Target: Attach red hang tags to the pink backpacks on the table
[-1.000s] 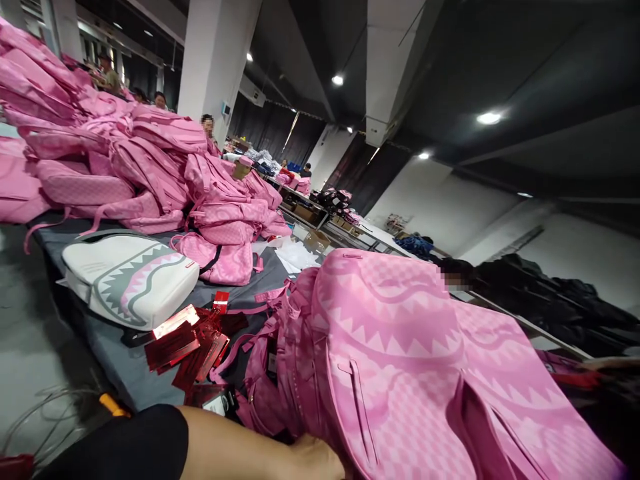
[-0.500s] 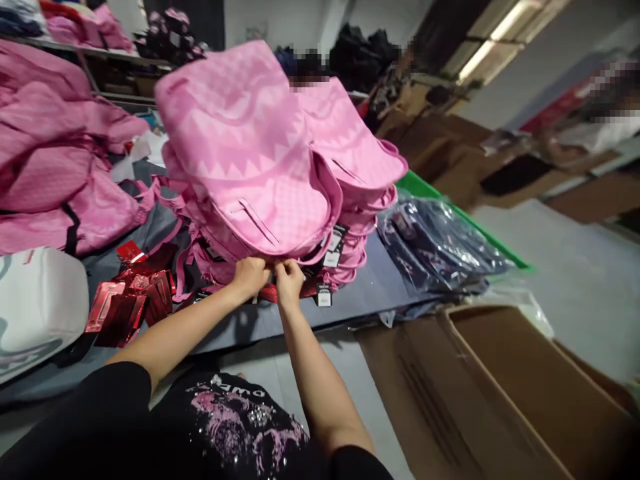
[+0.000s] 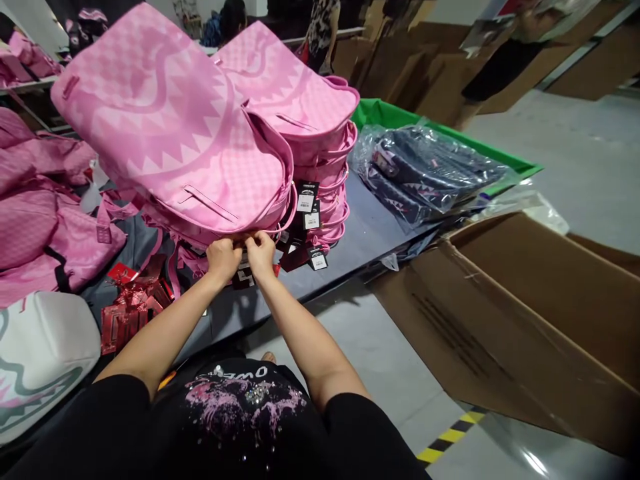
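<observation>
A pink backpack with a shark-mouth pattern lies on top of a stack of similar bags. At its lower front edge are both of my hands, close together. My left hand is closed, thumb and fingers bent in at the edge. Beside it, my right hand pinches at the same spot. Whatever is between the fingertips is small and hidden. Just under the hands hangs a dark tag. To the right, black tags with white labels hang from a second stack, topped by another pink backpack.
Red foil packets and a white bag lie on the grey table at left. More pink bags are behind them. Plastic-wrapped dark bags lie at right, by a cardboard box. Other people stand in the background.
The view has shifted, so the backpacks appear farther left. My hands stay at the backpack's lower edge, close together. A dark tag now shows more clearly beneath them.
</observation>
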`<state>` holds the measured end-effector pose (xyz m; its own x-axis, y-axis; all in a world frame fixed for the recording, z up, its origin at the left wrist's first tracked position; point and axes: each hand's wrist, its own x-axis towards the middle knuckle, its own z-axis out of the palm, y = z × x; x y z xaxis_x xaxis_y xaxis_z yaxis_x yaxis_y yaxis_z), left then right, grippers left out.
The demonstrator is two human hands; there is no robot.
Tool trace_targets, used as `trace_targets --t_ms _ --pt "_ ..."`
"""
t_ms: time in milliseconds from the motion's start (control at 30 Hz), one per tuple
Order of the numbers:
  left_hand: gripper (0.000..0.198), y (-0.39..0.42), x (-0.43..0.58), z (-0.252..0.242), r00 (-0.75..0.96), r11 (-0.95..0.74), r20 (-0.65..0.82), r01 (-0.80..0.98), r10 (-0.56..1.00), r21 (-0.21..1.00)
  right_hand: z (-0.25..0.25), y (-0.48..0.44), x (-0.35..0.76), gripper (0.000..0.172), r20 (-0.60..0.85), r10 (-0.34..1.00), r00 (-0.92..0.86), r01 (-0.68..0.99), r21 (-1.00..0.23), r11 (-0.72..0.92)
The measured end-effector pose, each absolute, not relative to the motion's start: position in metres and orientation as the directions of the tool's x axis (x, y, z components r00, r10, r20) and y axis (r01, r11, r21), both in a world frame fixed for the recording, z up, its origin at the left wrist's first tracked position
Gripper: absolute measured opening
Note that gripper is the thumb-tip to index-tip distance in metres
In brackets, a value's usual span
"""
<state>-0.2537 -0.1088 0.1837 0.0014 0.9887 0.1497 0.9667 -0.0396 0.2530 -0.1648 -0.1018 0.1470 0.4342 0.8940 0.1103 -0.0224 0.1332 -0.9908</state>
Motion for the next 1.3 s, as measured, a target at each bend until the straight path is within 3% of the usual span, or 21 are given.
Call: trace_targets --t_ms 200,333,433,533,667,833,933,1033,1133,1200,1300 --pt "0.031 -0.116 -0.258 0.185 0.046 -0.087 0.16 0.961 0.986 0.261 0.15 -0.105 -0.164 0.015 0.096 0.919 0.383 -0.032 -0.993 0.117" --pt "0.035 -0.13 -0.281 0.187 0.191 -0.276 0.325 0.93 0.926 0.241 0.141 -0.122 -0.131 0.02 0.141 0.945 0.295 -0.029 -0.987 0.156" --pt "0.046 -0.126 -0.301 0.196 0.229 -0.367 0.513 0.911 0.827 0.185 0.131 -0.123 -0.096 0.03 0.017 0.878 0.478 -0.088 -0.994 0.067" --pt "0.055 -0.095 -0.314 0.213 0.209 -0.349 0.519 0.918 0.829 0.188 0.133 -0.103 -0.078 0.038 -0.124 0.901 0.416 -0.242 -0.97 -0.021" --pt "0.056 -0.038 -0.332 0.252 0.194 -0.342 0.432 0.892 0.881 0.296 0.172 -0.065 -0.082 0.039 0.048 0.954 0.297 -0.246 -0.961 0.125" --pt "0.061 0.023 -0.378 0.315 0.226 -0.348 0.533 0.927 0.815 0.139 0.235 -0.021 -0.104 0.038 0.241 0.959 0.146 -0.237 -0.933 0.27" --pt "0.059 0.046 -0.407 0.329 0.302 -0.398 0.547 0.915 0.781 0.064 0.237 -0.015 -0.114 0.039 0.266 0.96 0.088 -0.216 -0.936 0.279" --pt "0.057 0.052 -0.422 0.319 0.399 -0.465 0.493 0.885 0.773 0.012 0.199 -0.037 -0.112 0.036 0.154 0.962 0.227 -0.167 -0.967 0.194" --pt "0.057 0.047 -0.425 0.304 0.445 -0.532 0.416 0.839 0.793 0.115 0.145 -0.066 -0.109 0.03 -0.137 0.868 0.478 -0.195 -0.98 -0.047" --pt "0.052 0.044 -0.423 0.298 0.427 -0.542 0.415 0.813 0.803 0.213 0.121 -0.076 -0.113 0.03 -0.359 0.83 0.426 -0.307 -0.921 -0.241" --pt "0.066 0.047 -0.422 0.292 0.401 -0.49 0.404 0.86 0.822 0.144 0.117 -0.074 -0.124 0.037 -0.494 0.844 0.208 -0.436 -0.819 -0.372"
